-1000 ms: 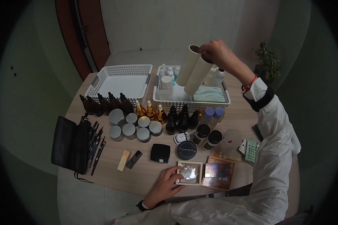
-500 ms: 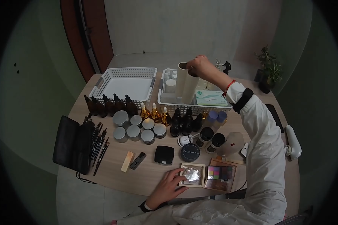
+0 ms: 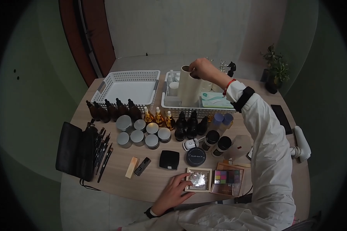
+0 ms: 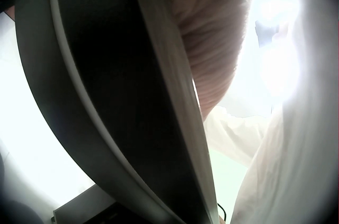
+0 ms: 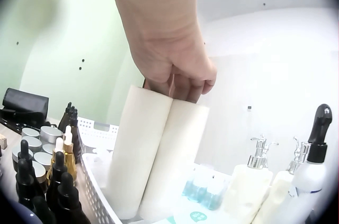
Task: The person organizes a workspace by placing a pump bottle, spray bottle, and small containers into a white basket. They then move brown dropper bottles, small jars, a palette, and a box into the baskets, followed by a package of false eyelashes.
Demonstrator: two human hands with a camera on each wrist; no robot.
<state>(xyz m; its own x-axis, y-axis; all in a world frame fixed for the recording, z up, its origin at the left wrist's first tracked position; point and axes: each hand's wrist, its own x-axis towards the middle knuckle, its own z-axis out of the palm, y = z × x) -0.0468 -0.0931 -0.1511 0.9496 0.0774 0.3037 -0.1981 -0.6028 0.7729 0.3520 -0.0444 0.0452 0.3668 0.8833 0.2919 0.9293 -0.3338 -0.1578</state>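
Hidden: my right fingertips, in rolls (image 5: 140,152)
Right hand (image 3: 206,71): pinches rolls in basket (image 3: 198,112)
Left hand (image 3: 172,193): spread, touching case (image 3: 199,180)

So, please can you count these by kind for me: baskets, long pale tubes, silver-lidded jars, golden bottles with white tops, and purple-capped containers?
White baskets: 2
Pale tubes: 2
Silver-lidded jars: 7
White-topped golden bottles: 3
Purple-capped containers: 2
Total: 16

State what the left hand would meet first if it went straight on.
The left hand would likely first meet the square clear-topped case, already at its fingertips, though exact contact is unclear.
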